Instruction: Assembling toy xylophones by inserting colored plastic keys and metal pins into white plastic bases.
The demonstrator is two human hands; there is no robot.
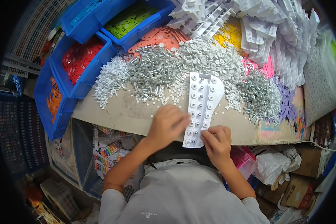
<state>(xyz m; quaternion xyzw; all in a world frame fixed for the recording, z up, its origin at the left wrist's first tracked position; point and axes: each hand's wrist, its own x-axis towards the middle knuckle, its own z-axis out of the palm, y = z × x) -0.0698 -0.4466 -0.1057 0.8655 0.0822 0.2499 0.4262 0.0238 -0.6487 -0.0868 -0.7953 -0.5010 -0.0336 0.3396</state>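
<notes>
From my remote seat I see the left hand (168, 125) lying over the near left edge of a white perforated plate (201, 108); its grip is bunched together, fingers curled down against the plate's edge, though I cannot tell whether they pinch a small part beneath them. The right hand (217, 142) sits at the plate's near right corner, its grip closed with fingertips pressed to the plate, probably steadying it so it does not slide. The plate lies flat on the table (130, 114), running lengthwise away from both grips, with small round washers and screws seated in its rows of holes; that layout looks meant to keep each piece upright and in order.

Just beyond the left grip spreads a heap of metal screws (156, 72), with white plastic plugs (110, 80) further left and a pile of white washers (209, 56) beyond the plate's far end. Another screw heap (261, 95) lies to the right of the right grip, so supplies stay within reach of both hands.

The table is bare brownish board, crowded at the back. Blue bins (82, 63) holding red, orange and green pieces stand far left, white plastic frames (272, 26) are stacked at the far right, and bags and boxes (284, 168) clutter the floor below
</notes>
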